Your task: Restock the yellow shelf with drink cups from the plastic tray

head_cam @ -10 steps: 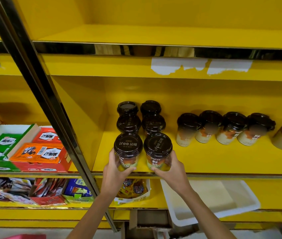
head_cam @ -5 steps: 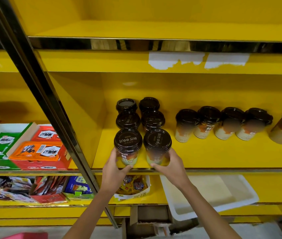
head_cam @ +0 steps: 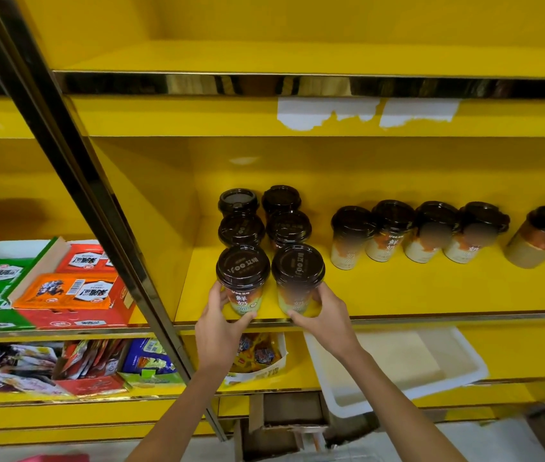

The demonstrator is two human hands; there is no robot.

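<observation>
Two drink cups with dark brown lids stand side by side at the front edge of the yellow shelf. My left hand wraps the left front cup. My right hand wraps the right front cup. Behind them stand two more pairs of lidded cups, forming two columns. A row of several more cups stands further right on the same shelf. The white plastic tray sits on the shelf below, to the right, and looks empty.
A dark metal post slants down the left side of the bay. Red, orange and green snack boxes fill the left bay. Snack packets lie on the lower shelf under my hands. The upper shelf holds nothing.
Both hands have pushed the two front cups slightly further onto the shelf, close behind the other pairs. The view has shifted a little.
</observation>
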